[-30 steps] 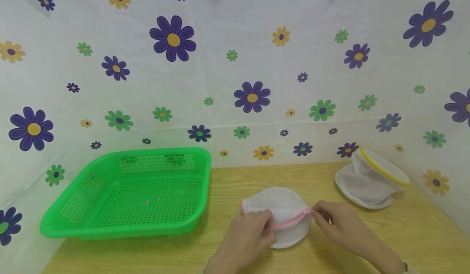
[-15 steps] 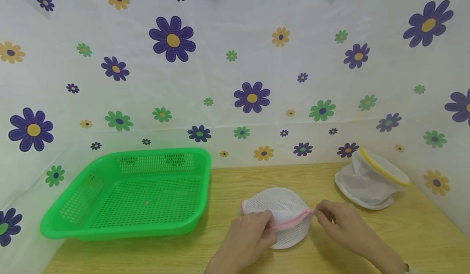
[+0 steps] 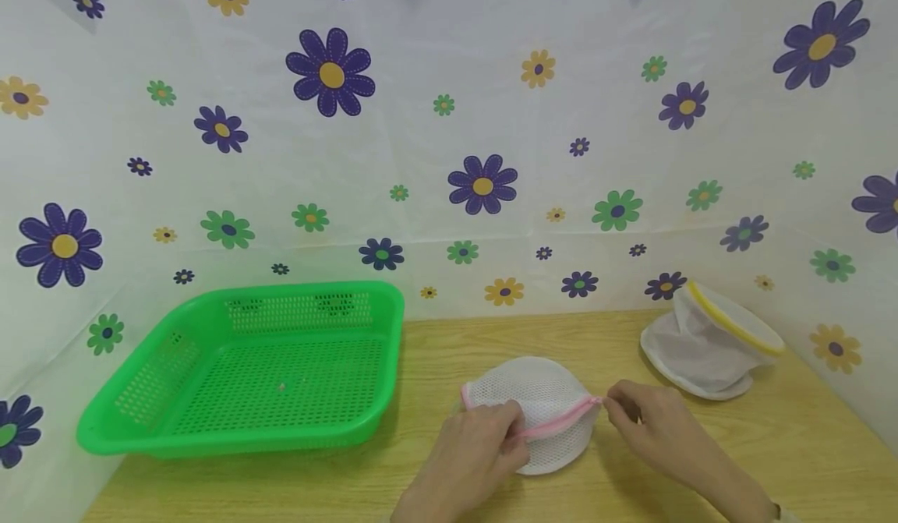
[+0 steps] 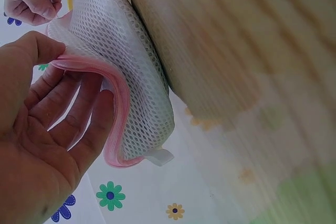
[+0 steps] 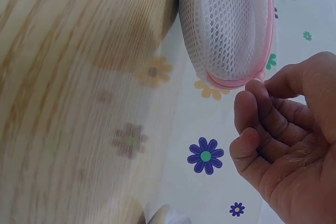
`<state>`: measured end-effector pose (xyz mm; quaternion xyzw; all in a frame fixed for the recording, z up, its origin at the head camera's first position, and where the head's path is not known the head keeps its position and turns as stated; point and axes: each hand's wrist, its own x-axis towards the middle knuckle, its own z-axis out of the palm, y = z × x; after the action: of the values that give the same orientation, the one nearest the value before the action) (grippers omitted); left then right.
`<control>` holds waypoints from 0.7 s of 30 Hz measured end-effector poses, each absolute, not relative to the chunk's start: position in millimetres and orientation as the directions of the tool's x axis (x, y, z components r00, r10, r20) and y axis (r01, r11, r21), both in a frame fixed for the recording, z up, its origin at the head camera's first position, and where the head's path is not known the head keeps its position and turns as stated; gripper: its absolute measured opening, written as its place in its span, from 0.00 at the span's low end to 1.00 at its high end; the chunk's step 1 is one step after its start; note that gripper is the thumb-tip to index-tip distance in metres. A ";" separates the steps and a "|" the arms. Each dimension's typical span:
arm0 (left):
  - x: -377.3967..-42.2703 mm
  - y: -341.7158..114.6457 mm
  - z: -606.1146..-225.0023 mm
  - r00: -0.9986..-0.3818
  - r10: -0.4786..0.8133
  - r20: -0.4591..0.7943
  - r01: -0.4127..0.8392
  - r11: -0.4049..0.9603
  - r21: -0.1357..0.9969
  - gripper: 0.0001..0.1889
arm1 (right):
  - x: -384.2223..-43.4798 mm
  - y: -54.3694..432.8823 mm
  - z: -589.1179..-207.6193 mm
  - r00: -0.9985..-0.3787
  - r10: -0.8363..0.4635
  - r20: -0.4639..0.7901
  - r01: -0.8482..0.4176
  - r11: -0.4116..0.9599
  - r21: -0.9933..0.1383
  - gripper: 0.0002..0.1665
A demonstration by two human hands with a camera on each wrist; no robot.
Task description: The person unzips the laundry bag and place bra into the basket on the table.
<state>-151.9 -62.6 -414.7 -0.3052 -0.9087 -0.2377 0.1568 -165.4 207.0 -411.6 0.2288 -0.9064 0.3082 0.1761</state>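
A white mesh laundry bag (image 3: 528, 386) with a pink zip edge lies on the wooden table. My left hand (image 3: 477, 453) pinches the pink edge between thumb and forefinger; the left wrist view shows the other fingers (image 4: 60, 95) behind that edge. At the bag's right end, my right hand (image 3: 655, 425) pinches the tip of the pink zip (image 5: 231, 83) with thumb and forefinger. Whether a zip pull lies between those fingertips is too small to tell. The bag bulges a little, and its mesh shows below the pink strip too.
A green perforated plastic basket (image 3: 379, 414) stands left of the hands. At the back right sits a second white mesh bag (image 3: 701, 351) with a yellow rim. Flower-printed white sheeting (image 3: 414, 141) rises behind and at both sides of the table (image 3: 449, 336).
My right hand has shifted slightly to the right, and the pink strip's right end has moved with it. The left hand keeps its grip in place.
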 end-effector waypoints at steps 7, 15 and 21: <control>-152.5 -64.5 -413.7 -0.766 0.487 0.421 0.634 0.683 0.364 0.07 | -166.9 207.4 -411.7 -0.845 -0.297 0.444 -0.503 0.721 -0.476 0.05; -155.7 -65.7 -410.5 -0.793 0.499 0.349 0.608 0.683 0.406 0.08 | -168.4 206.7 -411.0 -0.886 -0.258 0.386 -0.433 0.757 -0.489 0.05; -158.6 -65.7 -408.4 -0.795 0.524 0.307 0.607 0.685 0.403 0.08 | -168.5 206.2 -410.2 -0.905 -0.244 0.348 -0.400 0.766 -0.503 0.06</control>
<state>-158.6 -65.7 -408.4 -0.3093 -0.9141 -0.2486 0.0836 -168.5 206.2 -410.2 0.1730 -0.9303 0.2951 0.1323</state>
